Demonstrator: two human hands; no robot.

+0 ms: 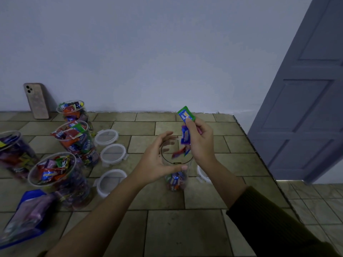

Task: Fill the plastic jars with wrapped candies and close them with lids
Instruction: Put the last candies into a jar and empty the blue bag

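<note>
Though blurred at the frame edge, plainly a jar of purple wrappers [13, 151] far left of the open jar [176, 164]. Nearer the camera than that, still far left of the open jar, a blue candy bag [27, 216] lying flat on the tiled counter [185, 229]. Back-left of the open jar, a phone [37, 101] propped upright against the wall [148, 52].

Left of the open jar, three lidless jars in a diagonal row: back jar [73, 112], middle jar [76, 141], front jar [57, 179], each heaped to the rim with mixed wrappers. Between that row and the open jar, three clear lids lying flat and apart: far lid [106, 137], middle lid [113, 154], near lid [111, 182].

Next, the left hand [157, 160], reaching in from the open jar's left. Fingers and thumb curved round the rim, fingers arched over the far-left side, thumb tip on the near wall. Open jar upright on the counter, lidless, with a low heap of candies [175, 179] at its bottom. Inside its mouth, a red piece and a green piece [180, 152], blurred; cannot tell whether touching anything.

Just above the open jar's right rim, the right hand [201, 143], fingers and thumb clamped on wrapped candies [184, 135], with a green candy [186, 113] sticking up above the fingers. Dark sleeve [269, 229] on that forearm. Just right of the open jar, partly behind the wrist, a fourth lid [203, 173]. Far right of the open jar, beyond the counter's edge, a grey panelled door [306, 89].
</note>
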